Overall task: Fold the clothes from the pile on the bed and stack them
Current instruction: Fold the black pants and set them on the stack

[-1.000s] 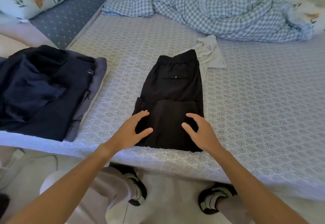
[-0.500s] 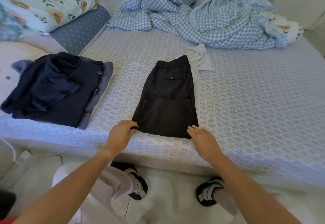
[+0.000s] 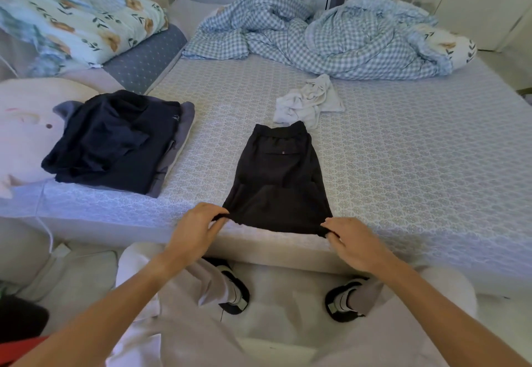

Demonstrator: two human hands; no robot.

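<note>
Black shorts (image 3: 280,182) lie folded lengthwise on the bed, waistband away from me, hem at the near edge. My left hand (image 3: 195,230) pinches the near left corner of the hem. The near right corner is pinched by my right hand (image 3: 352,241). A stack of folded dark navy and grey clothes (image 3: 115,142) sits at the left of the bed. A crumpled white garment (image 3: 308,102) lies just beyond the shorts' waistband.
A rumpled blue checked duvet (image 3: 316,35) fills the far side of the patterned mattress (image 3: 417,150). Floral pillows (image 3: 74,21) and a pale plush cushion (image 3: 26,125) lie at the left. My feet in dark sandals stand on the floor by the bed edge.
My hands slid from pressing flat on the shorts back to the near hem and now pinch its two corners. The view has pulled back and tilted up.
</note>
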